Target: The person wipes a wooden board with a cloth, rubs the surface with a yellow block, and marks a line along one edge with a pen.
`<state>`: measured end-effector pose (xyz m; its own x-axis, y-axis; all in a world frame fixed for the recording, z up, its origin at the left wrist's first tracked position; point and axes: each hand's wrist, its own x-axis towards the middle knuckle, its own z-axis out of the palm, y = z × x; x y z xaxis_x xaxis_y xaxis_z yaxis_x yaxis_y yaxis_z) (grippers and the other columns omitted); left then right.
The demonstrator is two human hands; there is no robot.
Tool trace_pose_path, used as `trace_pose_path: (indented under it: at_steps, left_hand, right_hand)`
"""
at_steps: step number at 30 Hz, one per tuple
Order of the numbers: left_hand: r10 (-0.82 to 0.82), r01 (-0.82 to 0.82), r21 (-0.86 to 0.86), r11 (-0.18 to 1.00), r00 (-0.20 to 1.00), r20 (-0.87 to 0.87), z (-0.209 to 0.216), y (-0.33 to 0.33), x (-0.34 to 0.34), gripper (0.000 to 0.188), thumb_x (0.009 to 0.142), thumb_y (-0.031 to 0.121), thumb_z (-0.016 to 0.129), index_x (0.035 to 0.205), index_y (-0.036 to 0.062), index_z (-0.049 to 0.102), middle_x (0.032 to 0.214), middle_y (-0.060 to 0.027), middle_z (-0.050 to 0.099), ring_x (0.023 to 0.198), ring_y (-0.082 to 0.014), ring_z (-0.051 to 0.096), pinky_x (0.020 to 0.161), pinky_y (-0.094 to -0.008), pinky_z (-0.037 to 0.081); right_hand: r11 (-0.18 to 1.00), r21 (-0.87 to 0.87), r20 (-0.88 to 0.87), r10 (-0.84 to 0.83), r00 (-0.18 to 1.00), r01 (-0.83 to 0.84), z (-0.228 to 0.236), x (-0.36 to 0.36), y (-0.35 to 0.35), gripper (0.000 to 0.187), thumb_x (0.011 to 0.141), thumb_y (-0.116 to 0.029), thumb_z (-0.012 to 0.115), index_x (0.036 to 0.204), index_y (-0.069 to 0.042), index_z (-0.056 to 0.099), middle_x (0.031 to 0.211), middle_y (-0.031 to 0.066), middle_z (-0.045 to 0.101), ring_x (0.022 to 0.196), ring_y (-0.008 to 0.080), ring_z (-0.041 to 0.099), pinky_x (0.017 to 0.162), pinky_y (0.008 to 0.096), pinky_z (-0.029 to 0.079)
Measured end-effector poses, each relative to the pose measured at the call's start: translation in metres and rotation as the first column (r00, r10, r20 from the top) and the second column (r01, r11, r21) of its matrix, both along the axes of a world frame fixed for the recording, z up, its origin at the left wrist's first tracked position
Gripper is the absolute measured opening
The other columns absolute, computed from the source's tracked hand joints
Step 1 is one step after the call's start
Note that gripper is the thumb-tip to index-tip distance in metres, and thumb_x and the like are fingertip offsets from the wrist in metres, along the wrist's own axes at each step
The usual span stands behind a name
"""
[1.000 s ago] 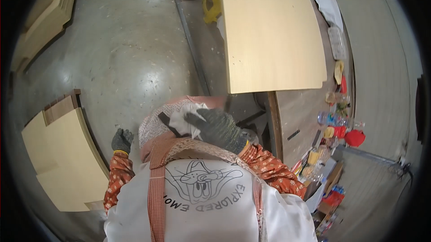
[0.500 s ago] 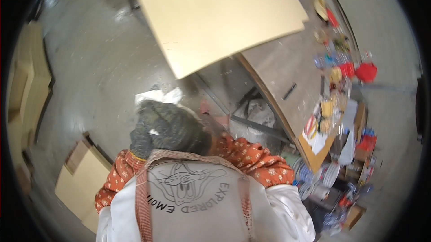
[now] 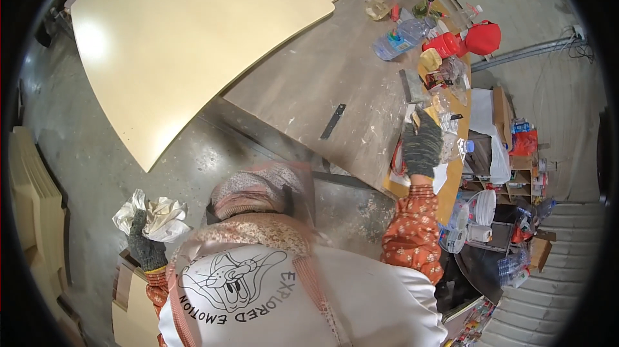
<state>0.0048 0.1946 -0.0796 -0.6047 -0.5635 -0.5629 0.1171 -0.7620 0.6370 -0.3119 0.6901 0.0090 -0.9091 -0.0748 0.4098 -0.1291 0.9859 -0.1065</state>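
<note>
My left hand (image 3: 147, 250), in a dark grey knitted glove, is closed on a crumpled white cloth (image 3: 162, 217) at the lower left, above the floor. My right hand (image 3: 423, 147), gloved alike, reaches over the right edge of the brown table (image 3: 290, 83). Its fingers are bent around a small yellowish thing among the clutter; what that is I cannot make out. Just beyond the fingertips sits a grey block (image 3: 412, 85). A white paper with red marks (image 3: 440, 178) lies partly under the right wrist.
A large cream panel (image 3: 206, 31) lies on the table, its near corner overhanging. A black strip (image 3: 333, 121) rests on the tabletop. Bottles (image 3: 406, 38) and red containers (image 3: 442, 45) line the right edge. Stacked panels (image 3: 39, 205) stand left; buckets (image 3: 480, 208) and boxes stand right.
My hands were close together before my chest with the white cloth. Now the left has moved out left with it and the right has reached to the table's right edge. The view has turned right.
</note>
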Motion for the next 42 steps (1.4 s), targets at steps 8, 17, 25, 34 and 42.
trace_pose_path:
  at_steps: [8,17,25,34,42]
  left_hand:
    - [0.000,0.002,0.053,0.999,0.999,-0.035,-0.018,0.018,-0.023,0.032,0.087,0.013,0.059,0.115,-0.0001,0.055,0.107,-0.0133,0.061,0.095,-0.0254,0.060,0.083,-0.0381,0.052]
    - [0.027,-0.027,0.003,1.000,1.000,-0.002,-0.017,0.030,-0.019,0.028,0.089,0.012,0.055,0.113,-0.0017,0.058,0.108,-0.0147,0.061,0.097,-0.0240,0.060,0.084,-0.0343,0.050]
    - [-0.055,0.449,-0.872,0.196,0.892,0.448,-0.009,0.035,-0.010,0.030,0.089,0.006,0.053,0.118,0.0005,0.055,0.116,-0.0158,0.058,0.109,-0.0259,0.056,0.096,-0.0352,0.044]
    - [0.130,-0.133,-0.061,0.989,0.990,-0.048,0.020,0.039,-0.046,0.024,0.081,-0.005,0.060,0.104,0.0009,0.054,0.095,-0.0132,0.063,0.085,-0.0255,0.065,0.072,-0.0360,0.057]
    - [0.165,-0.168,-0.058,0.984,0.985,-0.052,0.023,0.037,-0.039,0.024,0.081,-0.006,0.058,0.103,0.0016,0.052,0.097,-0.0148,0.062,0.083,-0.0262,0.065,0.070,-0.0357,0.058]
  right_hand:
    - [0.935,0.218,0.177,-0.319,0.931,0.279,0.009,-0.057,0.070,0.044,0.081,-0.011,0.056,0.125,-0.006,0.052,0.113,0.0222,0.060,0.104,0.0389,0.057,0.090,0.0434,0.045]
    - [0.897,0.417,0.458,-0.350,0.817,0.150,0.009,-0.090,0.079,0.081,0.065,-0.022,0.073,0.136,-0.003,0.038,0.109,0.0279,0.060,0.102,0.0407,0.058,0.092,0.0441,0.045]
    - [0.973,0.210,0.317,-0.159,0.935,0.094,0.021,-0.067,0.091,0.064,0.071,-0.015,0.077,0.126,-0.002,0.046,0.109,0.0166,0.061,0.098,0.0269,0.060,0.088,0.0348,0.048]
    - [0.387,-0.908,0.047,0.477,0.878,-0.161,0.027,0.036,-0.146,0.050,0.072,-0.009,0.079,0.114,-0.001,0.053,0.112,0.0107,0.058,0.098,0.0193,0.058,0.088,0.0302,0.048]
    - [0.038,-0.569,-0.201,0.962,0.184,-0.821,-0.019,0.080,-0.298,0.028,0.080,-0.013,0.067,0.104,-0.002,0.061,0.102,0.0186,0.064,0.087,0.0317,0.063,0.076,0.0398,0.050]
